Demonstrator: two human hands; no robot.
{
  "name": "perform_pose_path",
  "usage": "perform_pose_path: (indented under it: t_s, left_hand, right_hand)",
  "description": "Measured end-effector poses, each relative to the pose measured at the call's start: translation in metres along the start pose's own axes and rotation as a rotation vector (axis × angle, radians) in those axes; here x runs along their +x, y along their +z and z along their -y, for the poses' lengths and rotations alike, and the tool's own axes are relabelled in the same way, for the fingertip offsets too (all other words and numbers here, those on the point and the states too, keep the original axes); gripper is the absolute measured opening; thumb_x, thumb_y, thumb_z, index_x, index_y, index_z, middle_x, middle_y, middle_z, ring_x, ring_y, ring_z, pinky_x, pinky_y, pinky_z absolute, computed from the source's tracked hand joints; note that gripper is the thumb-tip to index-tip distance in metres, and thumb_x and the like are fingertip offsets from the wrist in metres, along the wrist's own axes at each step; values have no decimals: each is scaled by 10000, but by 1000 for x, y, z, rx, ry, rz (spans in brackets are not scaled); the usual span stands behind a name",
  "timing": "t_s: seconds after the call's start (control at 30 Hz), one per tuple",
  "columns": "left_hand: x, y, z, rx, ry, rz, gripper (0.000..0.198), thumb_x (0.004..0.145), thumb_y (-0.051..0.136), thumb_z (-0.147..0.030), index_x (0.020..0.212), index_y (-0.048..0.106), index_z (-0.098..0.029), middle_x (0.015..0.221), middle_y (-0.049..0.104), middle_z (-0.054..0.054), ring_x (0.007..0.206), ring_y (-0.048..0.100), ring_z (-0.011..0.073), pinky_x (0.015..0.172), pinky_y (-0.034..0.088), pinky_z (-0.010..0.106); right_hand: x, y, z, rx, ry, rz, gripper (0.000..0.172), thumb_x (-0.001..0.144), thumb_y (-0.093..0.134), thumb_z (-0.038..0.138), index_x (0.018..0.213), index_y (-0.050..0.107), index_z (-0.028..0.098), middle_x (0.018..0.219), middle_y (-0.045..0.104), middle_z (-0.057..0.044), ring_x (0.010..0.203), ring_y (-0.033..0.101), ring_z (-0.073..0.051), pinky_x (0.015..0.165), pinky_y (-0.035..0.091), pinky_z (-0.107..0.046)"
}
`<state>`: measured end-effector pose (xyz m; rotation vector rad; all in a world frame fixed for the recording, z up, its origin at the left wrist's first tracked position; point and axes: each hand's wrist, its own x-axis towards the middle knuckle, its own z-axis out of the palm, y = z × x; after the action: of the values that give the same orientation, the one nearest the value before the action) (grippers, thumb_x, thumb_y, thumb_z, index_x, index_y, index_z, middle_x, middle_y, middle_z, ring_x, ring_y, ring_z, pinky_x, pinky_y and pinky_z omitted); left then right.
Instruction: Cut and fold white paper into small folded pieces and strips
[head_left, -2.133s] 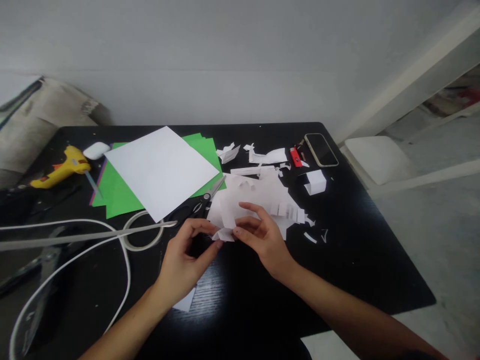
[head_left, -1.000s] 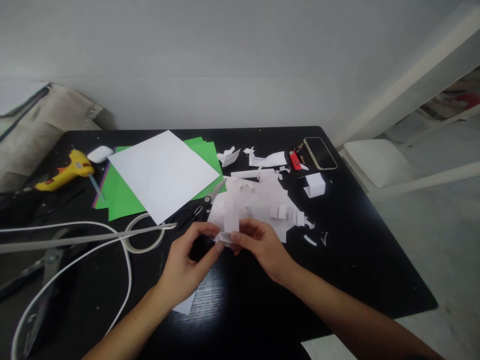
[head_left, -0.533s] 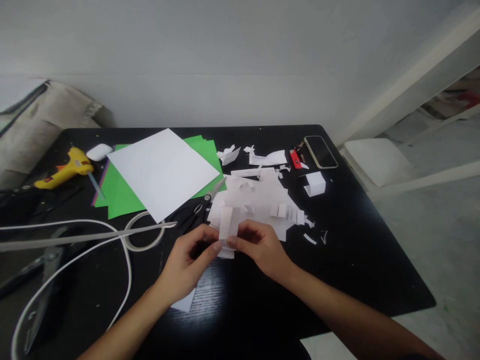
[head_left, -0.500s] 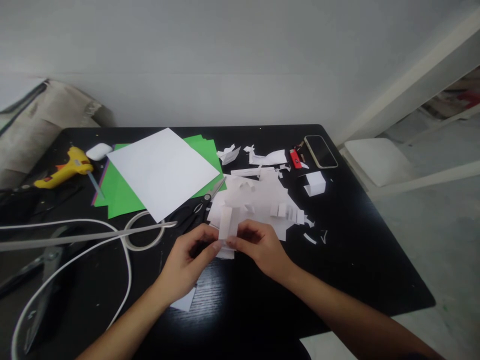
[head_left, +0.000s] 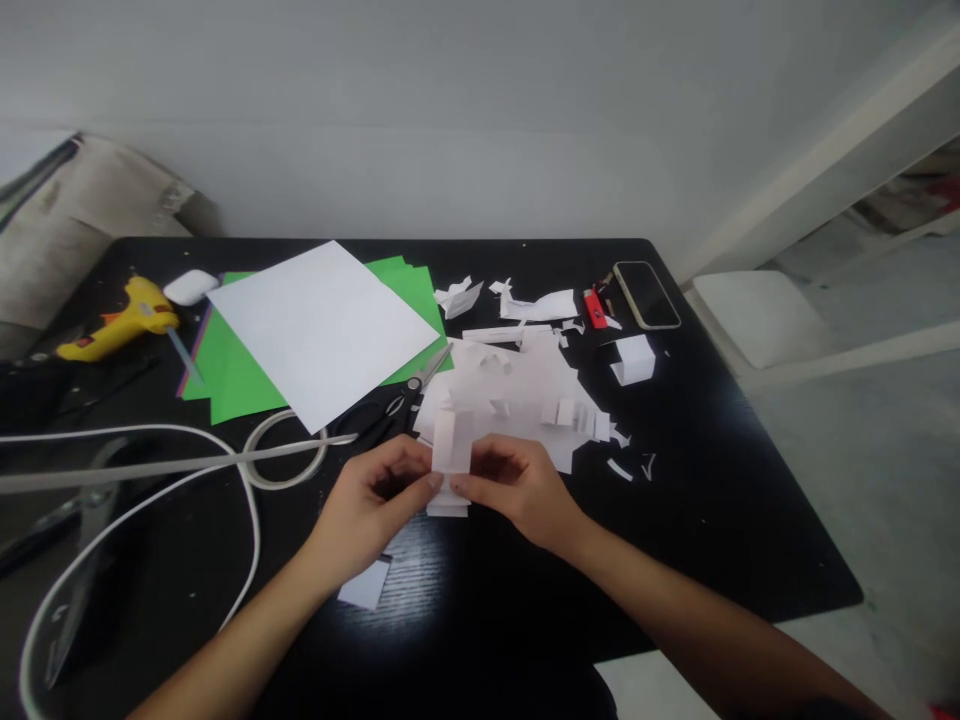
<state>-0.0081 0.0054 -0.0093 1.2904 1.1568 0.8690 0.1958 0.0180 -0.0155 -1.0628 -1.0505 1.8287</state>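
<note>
A narrow folded strip of white paper is pinched from both sides, standing up over the near edge of the cut paper pieces. My left hand grips its lower left edge between thumb and fingers. On the opposite edge, my right hand does the same, thumb in front and fingers behind. Both thumbs nearly meet at a crease low on the strip. Behind it lies a white paper sheet with cut and raised flaps. Below my left wrist is a small white paper piece.
Scissors lie beside a large white sheet on green paper. A yellow glue gun, white cable and large shears occupy the left. A phone, red lighter and folded paper box are at right.
The folded strip stands slightly more upright, and its lower part shows a little differently between my fingers. Both hands keep their pinch. The whole view has shifted slightly.
</note>
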Motion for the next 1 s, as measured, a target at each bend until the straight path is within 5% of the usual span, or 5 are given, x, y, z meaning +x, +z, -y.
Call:
perform_pose_path:
  t_s: [0.37, 1.0]
  left_hand:
    - [-1, 5, -2, 84, 105, -65, 36, 885, 711, -229, 877, 728, -198, 704, 694, -11, 614, 634, 116, 578, 521, 215]
    - [0, 6, -1, 9, 49, -68, 18, 879, 723, -207, 878, 741, -204, 715, 719, -9, 622, 654, 120, 585, 528, 223]
  right_hand:
    - [-1, 1, 1, -77, -10, -35, 212, 724, 922, 368, 802, 776, 236, 824, 758, -3, 805, 695, -193, 827, 575, -374]
    - [-2, 2, 2, -56, 21, -52, 204, 729, 915, 346, 780, 757, 227, 796, 727, 9, 785, 660, -180, 802, 534, -353]
